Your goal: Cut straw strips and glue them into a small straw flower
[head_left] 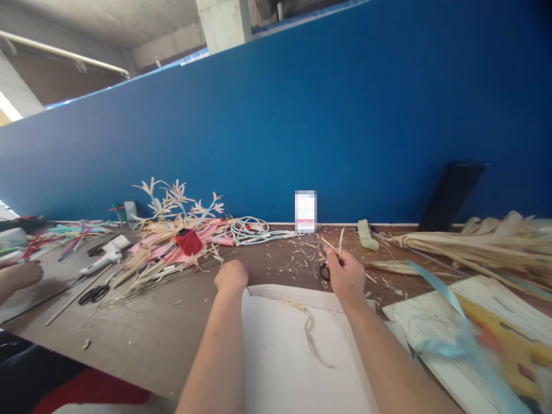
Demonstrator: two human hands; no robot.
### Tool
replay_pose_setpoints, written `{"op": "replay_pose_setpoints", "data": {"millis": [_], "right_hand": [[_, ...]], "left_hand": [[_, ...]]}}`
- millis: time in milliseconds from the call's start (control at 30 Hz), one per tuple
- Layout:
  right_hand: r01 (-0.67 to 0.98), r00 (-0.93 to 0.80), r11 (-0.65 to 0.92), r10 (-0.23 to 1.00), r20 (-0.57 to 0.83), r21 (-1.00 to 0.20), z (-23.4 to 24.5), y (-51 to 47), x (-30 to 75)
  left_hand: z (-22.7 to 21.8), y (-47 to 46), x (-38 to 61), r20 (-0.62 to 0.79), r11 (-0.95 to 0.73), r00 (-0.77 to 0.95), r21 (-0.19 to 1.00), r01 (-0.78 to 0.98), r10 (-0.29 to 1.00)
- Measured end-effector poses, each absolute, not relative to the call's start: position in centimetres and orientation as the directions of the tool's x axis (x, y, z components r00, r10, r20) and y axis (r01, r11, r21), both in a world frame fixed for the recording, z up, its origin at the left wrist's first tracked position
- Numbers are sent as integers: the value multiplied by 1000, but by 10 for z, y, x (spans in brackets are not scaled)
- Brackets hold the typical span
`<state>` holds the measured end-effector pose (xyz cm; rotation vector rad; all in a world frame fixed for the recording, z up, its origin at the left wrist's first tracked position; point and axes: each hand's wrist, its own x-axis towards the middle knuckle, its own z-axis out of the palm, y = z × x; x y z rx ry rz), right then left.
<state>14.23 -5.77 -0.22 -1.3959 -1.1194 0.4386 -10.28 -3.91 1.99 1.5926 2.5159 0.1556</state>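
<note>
My left hand (232,276) rests as a closed fist on the brown table (142,328), at the far left corner of a white paper sheet (284,351); I cannot make out anything inside it. My right hand (345,275) is closed on small black-handled scissors (324,269) and also pinches a thin straw strip (340,242) that sticks upward. A curled straw strip (309,333) lies on the sheet between my forearms. Straw clippings (302,256) are scattered just beyond my hands.
Straw flowers (176,201), a red spool (188,241), a white cable (250,230), black scissors (94,294) and a glue gun (106,256) lie at left. Dried husks (474,244), light-blue ribbon (448,305) and a printed board (487,339) lie right. Another person's hand (19,276) is far left. A blue wall (302,126) backs the table.
</note>
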Motion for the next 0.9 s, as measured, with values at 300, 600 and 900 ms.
{"op": "replay_pose_setpoints", "data": {"millis": [300, 600, 900], "right_hand": [[345, 453, 200, 820, 349, -917, -6, -53, 143], [363, 409, 212, 839, 359, -907, -7, -52, 142], [376, 364, 209, 863, 351, -903, -10, -48, 143]], "left_hand": [[20, -34, -68, 136, 42, -195, 708, 705, 971], [13, -32, -32, -3, 4, -18, 999, 47, 1000], [26, -22, -10, -56, 65, 57, 985, -160, 997]]}}
